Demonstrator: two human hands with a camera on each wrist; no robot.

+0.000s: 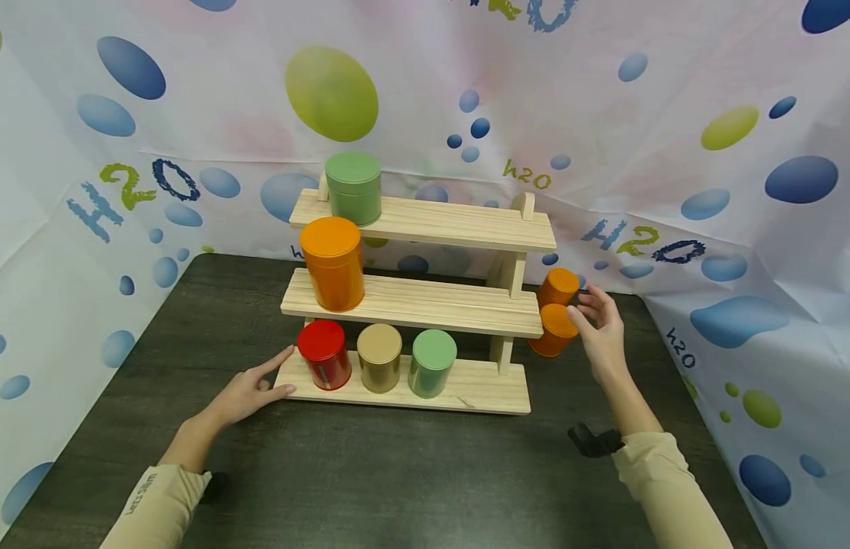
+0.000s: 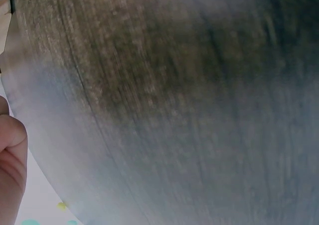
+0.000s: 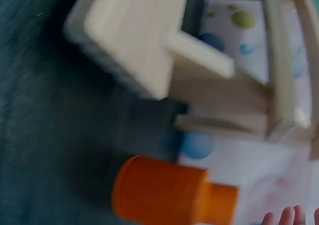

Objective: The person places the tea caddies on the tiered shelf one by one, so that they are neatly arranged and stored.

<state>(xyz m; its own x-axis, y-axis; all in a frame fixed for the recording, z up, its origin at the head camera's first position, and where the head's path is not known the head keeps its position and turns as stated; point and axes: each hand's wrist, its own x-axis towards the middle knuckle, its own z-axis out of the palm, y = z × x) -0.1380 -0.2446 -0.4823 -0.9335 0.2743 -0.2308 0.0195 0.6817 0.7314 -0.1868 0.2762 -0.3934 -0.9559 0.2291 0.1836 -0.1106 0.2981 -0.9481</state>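
Observation:
A three-tier wooden shelf (image 1: 493, 389) stands on the dark table. My left hand (image 1: 242, 393) is at the left end of its bottom tier, index finger stretched out and thumb by the front corner. To the right of the shelf, my right hand (image 1: 605, 335) is beside two orange tins, with fingers spread and the thumb close to the front orange tin (image 1: 553, 332); whether they touch is unclear. Behind that one is the rear orange tin (image 1: 558, 287). The bottom tier carries a red tin (image 1: 325, 358), a gold tin (image 1: 380, 362) and a small green tin (image 1: 432, 366).
A large orange tin (image 1: 333, 267) is on the middle tier's left, and a large green tin (image 1: 354, 191) on the top tier's left. Behind the table (image 1: 370, 473) hangs a white sheet (image 1: 589, 152) with coloured spots. A black strap (image 1: 595, 441) is at the right wrist.

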